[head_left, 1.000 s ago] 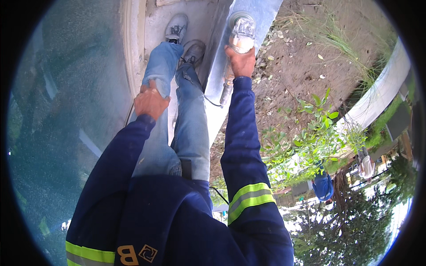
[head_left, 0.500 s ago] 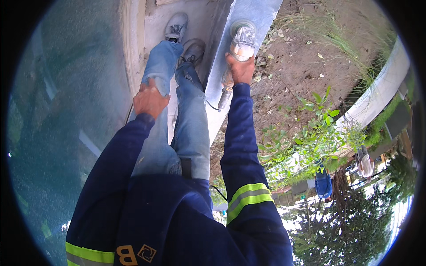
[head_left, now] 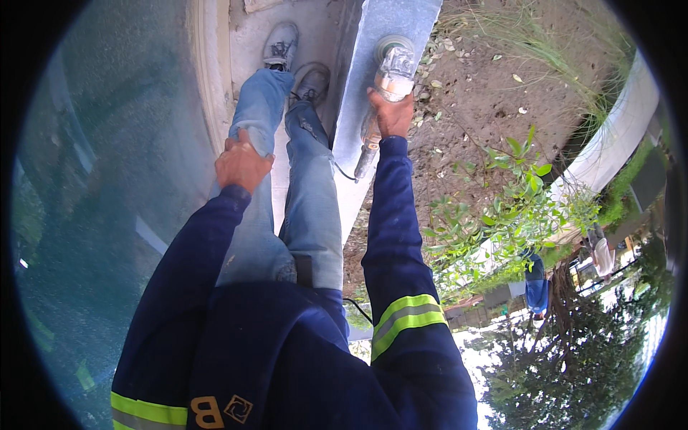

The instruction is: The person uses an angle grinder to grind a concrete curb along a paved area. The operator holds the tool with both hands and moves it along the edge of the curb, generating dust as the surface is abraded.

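My right hand (head_left: 392,115) is wrapped round the body of a dust-covered angle grinder (head_left: 395,72) with orange parts. The tool's round disc (head_left: 393,45) lies against the top of a long pale grey stone ledge (head_left: 360,68); its underside is hidden. Its handle end points back toward me, with a dark cord (head_left: 345,172) trailing off to the left. My left hand (head_left: 244,165) rests on my left knee, over the faded blue jeans (head_left: 259,104), holding no tool. Its fingers are spread over the denim, partly out of sight.
My dusty shoes (head_left: 281,44) stand on a pale floor strip left of the ledge. Along the left runs a large dark glassy surface (head_left: 107,143). Right of the ledge lie soil (head_left: 487,93), grass and a leafy shrub (head_left: 516,201), bounded by a curved white kerb (head_left: 613,147). Two people stand far off.
The grinder's disc sits slightly closer to the ledge's right edge than before. My view has shifted a little. The left hand stays on the knee.
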Motion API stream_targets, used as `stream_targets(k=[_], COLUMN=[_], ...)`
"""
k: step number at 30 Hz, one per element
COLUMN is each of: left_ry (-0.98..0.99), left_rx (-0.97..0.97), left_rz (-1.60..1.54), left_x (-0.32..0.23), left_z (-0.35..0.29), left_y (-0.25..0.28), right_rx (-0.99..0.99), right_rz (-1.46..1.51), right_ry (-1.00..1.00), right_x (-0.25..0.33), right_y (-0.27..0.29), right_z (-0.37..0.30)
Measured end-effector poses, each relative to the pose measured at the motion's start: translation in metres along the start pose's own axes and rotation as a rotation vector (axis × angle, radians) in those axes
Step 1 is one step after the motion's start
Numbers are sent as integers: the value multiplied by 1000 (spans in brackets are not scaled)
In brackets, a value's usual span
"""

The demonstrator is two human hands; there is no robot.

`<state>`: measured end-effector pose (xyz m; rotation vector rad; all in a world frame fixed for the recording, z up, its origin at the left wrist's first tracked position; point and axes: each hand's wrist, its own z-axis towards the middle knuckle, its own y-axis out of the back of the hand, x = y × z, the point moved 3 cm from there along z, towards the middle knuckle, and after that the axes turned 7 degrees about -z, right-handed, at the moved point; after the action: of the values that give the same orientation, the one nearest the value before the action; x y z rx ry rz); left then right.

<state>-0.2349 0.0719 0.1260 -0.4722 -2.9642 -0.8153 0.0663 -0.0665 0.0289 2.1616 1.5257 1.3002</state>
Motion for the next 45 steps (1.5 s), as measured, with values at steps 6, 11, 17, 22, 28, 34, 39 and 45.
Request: stream_targets(k=[6,11,17,22,28,34,39,45], left_ry=[7,19,-17,8,-13,-14,-28,-70], left_rx=[-19,1,-37,-12,-39,3,30,19], left_rz=[41,79,94,79,75,55,30,41], left_x=[1,4,4,4,5,9,11,12], left_z=[2,3,4,5,2,1,4,8], left_y=[-2,-3,0,-1,-2,5,12,14], right_rx=[8,-47,-67,42,60,-15,-30,63], right_rz=[-230,-198,-151,-302,-359,-237,-164,-350], right_ry=[-14,-53,-104,-150,-117,-160,-178,-226], right_x=[19,20,-17,-11,26,11,-21,-2], right_y=[-11,-1,9,-9,-21,-10,-12,-26], right_z=[1,25,2,-21,-7,2,-25,-41])
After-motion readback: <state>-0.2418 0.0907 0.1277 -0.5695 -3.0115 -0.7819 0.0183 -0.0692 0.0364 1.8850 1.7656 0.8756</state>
